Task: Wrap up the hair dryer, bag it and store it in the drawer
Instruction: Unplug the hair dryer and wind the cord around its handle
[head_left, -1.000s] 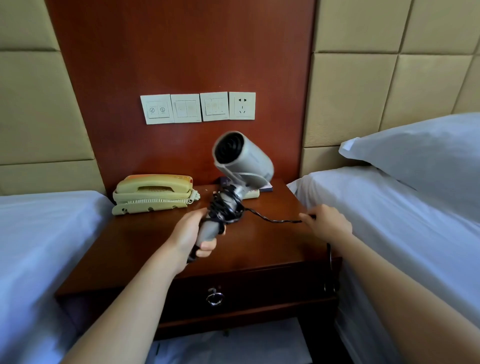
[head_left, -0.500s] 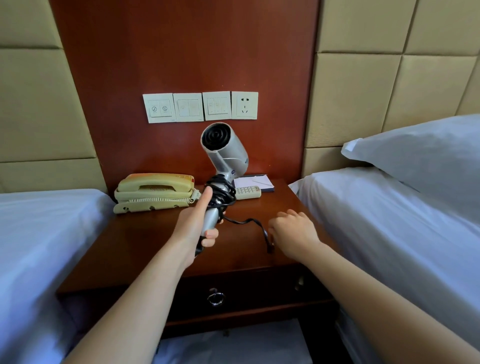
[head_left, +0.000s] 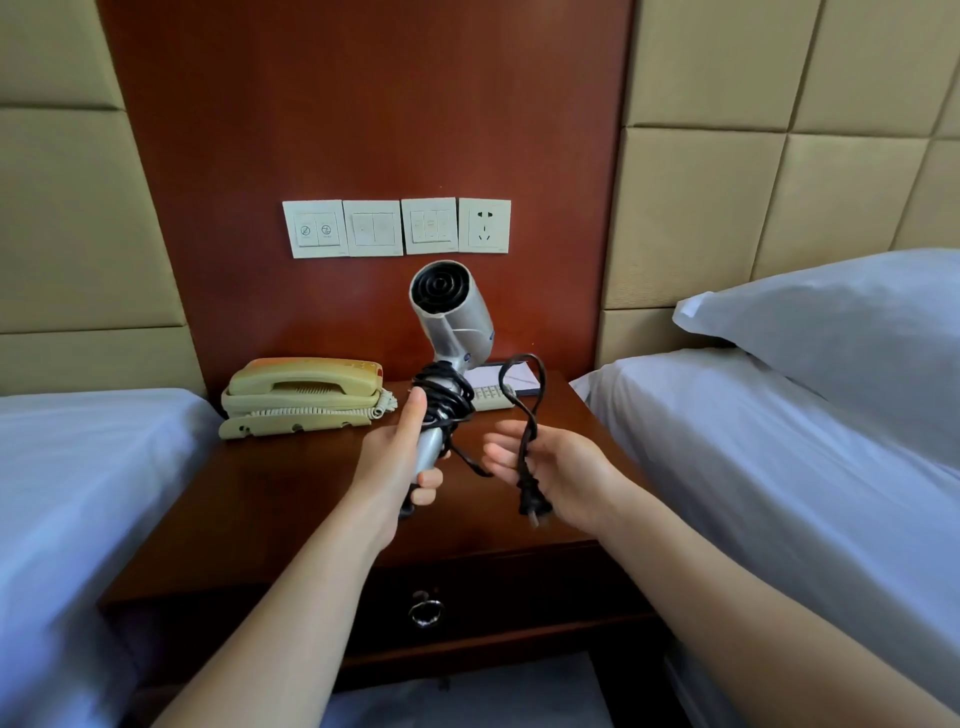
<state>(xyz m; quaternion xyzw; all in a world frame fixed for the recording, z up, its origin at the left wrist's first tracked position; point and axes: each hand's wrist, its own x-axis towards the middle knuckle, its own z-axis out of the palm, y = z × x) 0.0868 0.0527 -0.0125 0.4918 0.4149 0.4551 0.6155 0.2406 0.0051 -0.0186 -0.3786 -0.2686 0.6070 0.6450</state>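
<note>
Hair dryer (head_left: 452, 317) is held up over the worktop (head_left: 291, 483), left grip (head_left: 400, 462) curled round its handle, thumb against the coils, I'd guess so they don't slip; right grip (head_left: 556, 473) loosely holds the spare cord (head_left: 530, 410), plug (head_left: 532, 501) dangling, probably for another turn; drawer (head_left: 519, 597) closed below; no bag in sight, handle base hidden.

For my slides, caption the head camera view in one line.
Left hand grips the hair dryer by its handle; right hand holds the loose cord above the nightstand.
</note>
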